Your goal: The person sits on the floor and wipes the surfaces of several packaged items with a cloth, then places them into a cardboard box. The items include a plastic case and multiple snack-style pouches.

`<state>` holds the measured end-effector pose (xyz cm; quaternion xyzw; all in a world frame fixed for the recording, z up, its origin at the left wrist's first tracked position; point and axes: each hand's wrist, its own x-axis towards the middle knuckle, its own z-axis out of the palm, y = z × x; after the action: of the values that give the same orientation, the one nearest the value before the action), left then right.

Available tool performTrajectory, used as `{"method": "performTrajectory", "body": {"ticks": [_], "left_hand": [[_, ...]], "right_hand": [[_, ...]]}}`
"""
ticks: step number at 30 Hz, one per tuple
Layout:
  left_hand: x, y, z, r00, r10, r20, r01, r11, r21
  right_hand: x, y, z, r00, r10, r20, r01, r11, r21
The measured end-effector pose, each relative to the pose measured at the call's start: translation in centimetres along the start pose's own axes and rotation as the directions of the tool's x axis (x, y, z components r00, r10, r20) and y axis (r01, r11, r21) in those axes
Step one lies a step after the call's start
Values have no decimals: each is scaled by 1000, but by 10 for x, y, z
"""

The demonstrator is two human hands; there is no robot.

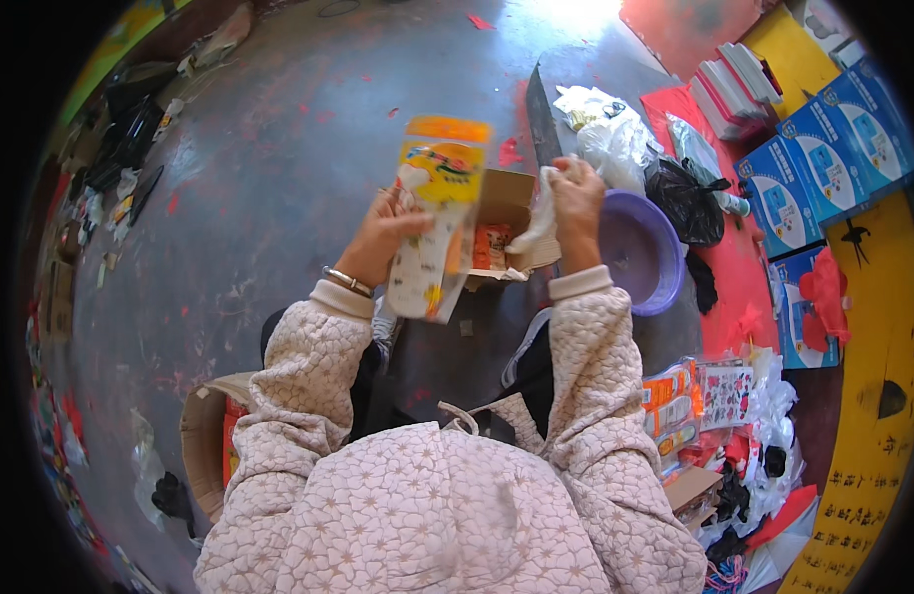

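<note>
My left hand [381, 236], with a bangle at its wrist, is closed on the left edge of a flat printed packet [439, 193]. Yellow and orange cover the packet's top, while its lower part is pale with small prints. To the right, my right hand [579, 203] grips a crumpled white cloth [540, 220] that hangs down on its left side. Beneath and between both hands stands an open cardboard box [508, 194], partly hidden by the packet and the cloth. Orange packets [492, 246] show inside the box.
A purple basin [667, 252] stands right of my right hand. Beyond it lie white plastic bags [615, 139] and a black plastic bag [683, 201]. Blue boxes [782, 198] line the right side. Another open carton [204, 436] sits by my left elbow, and orange packages [670, 401] lie at my right.
</note>
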<state>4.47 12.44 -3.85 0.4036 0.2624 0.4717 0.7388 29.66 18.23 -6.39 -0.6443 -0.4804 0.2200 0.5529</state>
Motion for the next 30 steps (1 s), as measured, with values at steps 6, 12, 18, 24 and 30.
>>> {"method": "performTrajectory", "body": {"ticks": [6, 12, 18, 24, 30], "left_hand": [[10, -3, -13, 993, -84, -82, 70, 984, -164], [12, -8, -2, 997, -71, 15, 70, 996, 54], [9, 5, -10, 966, -228, -121, 251, 938, 239], [13, 4, -15, 929, -150, -339, 204, 971, 128], [38, -11, -15, 864, -125, -487, 240, 954, 181]], "right_hand": [[-30, -35, -8, 725, 269, 634, -518, 820, 244], [-48, -31, 17, 586, 129, 800, -584, 751, 307], [-7, -35, -8, 900, 94, 425, -396, 583, 709], [23, -15, -22, 892, 38, 451, -277, 835, 476], [27, 16, 4, 736, 114, 667, -420, 850, 317]]}}
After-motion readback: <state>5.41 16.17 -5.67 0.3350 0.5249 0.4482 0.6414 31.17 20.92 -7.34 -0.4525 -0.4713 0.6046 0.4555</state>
